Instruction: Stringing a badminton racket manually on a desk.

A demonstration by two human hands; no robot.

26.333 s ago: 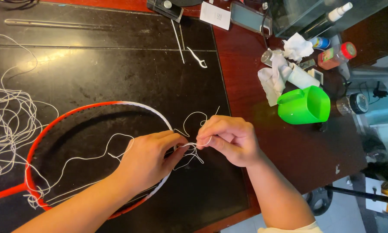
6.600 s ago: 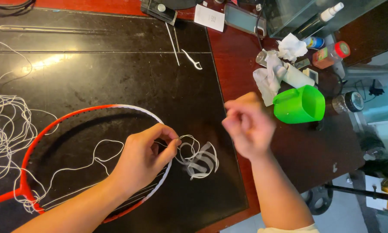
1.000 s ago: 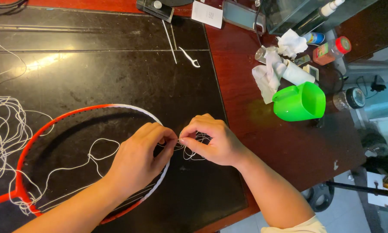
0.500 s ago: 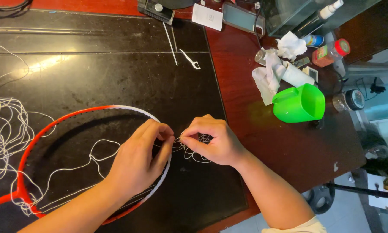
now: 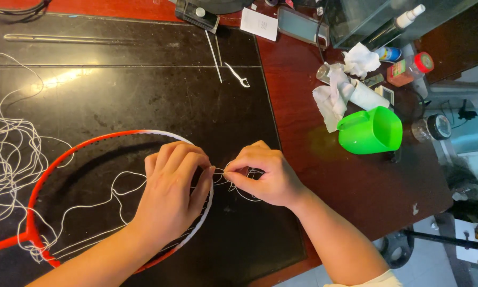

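Left hand (image 5: 171,191) lies palm-down over the white top arc of the racket frame (image 5: 63,154), fingers curled and closed on the rim where the string passes through; the fingertips press at the frame's right edge. Right hand (image 5: 260,175) sits just beside it, outside the frame, thumb and forefinger pinched shut on a small tangle of white string (image 5: 233,183) that runs across the short gap between the two hands. Hands near each other, not touching as far as can be told. The frame is red along its left and lower sides, white at the top, and lies flat on a black mat (image 5: 143,90); loose string loops wander across the open head, and a larger pile of loose white string (image 5: 7,154) spreads at the mat's left edge. The mat covers most of a dark red wooden table (image 5: 366,186). Further up the mat: a small white hooked tool (image 5: 238,75) and a thin rod beside it. On the bare wood to the right, well apart from the hands: a bright green plastic mug (image 5: 372,130) on its side, crumpled white tissue (image 5: 337,90) just above it, a red-capped bottle (image 5: 409,69), a small jar with a dark lid (image 5: 433,126), a spray bottle (image 5: 401,21) near the top edge.
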